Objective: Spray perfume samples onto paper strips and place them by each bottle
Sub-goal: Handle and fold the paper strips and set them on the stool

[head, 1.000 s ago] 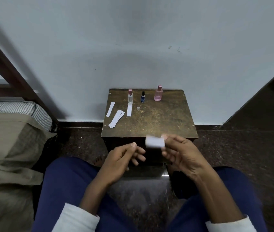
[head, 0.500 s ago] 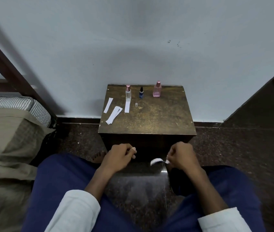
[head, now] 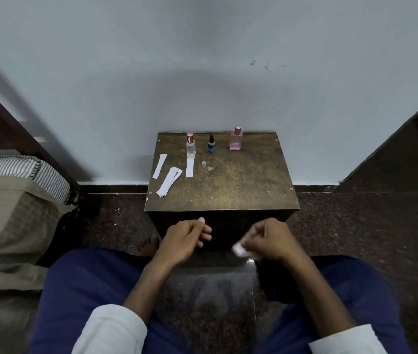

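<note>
Here, the small white paper strip [head: 238, 250] sits low in front of the table, pinched in the curled fingers of the person's right hand [head: 269, 241]; it is blurred, so I cannot tell whether it is bent or flat. The left hand [head: 185, 238] hangs beside it, well apart from the paper, fingers loosely curled and holding nothing.

Up on the worn brown wooden side table [head: 241, 190], three bottles stand in a row near the wall: a tall clear glass bottle with a pink cap [head: 190, 145], a small dark blue bottle with a black top [head: 211, 145], and a squat pink bottle with a pink cap [head: 236, 139]. One flat white strip [head: 190, 166] already lies just in front of the clear bottle, touching or nearly touching its base. A tiny clear cap [head: 204, 164] stands before the blue bottle. To the left lie a single spare strip [head: 159, 166] and a small fanned stack of spare strips [head: 170, 181].

My reading is that the clear bottle is finished and the held strip belongs to the blue bottle, whose cap looks to be off. Next, the strip must go up and lie beside that bottle, set gently so nothing is knocked over; whether it has been sprayed I cannot tell.
</note>
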Available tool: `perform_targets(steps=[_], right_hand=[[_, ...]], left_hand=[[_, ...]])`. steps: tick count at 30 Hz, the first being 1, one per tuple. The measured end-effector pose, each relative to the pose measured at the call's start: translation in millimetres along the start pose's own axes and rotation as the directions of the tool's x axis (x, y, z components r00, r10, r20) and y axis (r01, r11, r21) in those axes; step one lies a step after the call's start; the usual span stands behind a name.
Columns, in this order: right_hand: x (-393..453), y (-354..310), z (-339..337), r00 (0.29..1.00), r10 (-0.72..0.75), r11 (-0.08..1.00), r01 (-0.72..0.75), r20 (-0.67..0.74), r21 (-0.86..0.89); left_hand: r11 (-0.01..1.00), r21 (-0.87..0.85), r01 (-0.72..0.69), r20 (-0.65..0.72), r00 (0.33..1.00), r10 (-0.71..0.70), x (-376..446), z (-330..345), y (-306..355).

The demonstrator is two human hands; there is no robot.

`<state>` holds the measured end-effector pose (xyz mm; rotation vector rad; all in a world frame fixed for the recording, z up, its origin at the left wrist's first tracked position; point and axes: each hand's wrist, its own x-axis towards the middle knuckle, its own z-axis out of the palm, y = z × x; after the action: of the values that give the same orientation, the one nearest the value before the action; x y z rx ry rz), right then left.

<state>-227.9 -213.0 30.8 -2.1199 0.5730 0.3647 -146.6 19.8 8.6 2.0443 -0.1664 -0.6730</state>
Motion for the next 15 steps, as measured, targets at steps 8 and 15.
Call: perform_targets(steps=[8, 15], right_hand=[[3, -11, -6, 0.994, 0.043, 0.877, -0.086, 0.101, 0.473], [-1, -24, -3, 0.956, -0.172, 0.358, -0.163, 0.236, 0.92]], left_hand=[[0.994, -0.093, 0.051, -0.025, 0.998, -0.053, 0, -1, 6], [0.996, -0.074, 0.039, -0.037, 0.998, -0.042, 1, 1, 4]])
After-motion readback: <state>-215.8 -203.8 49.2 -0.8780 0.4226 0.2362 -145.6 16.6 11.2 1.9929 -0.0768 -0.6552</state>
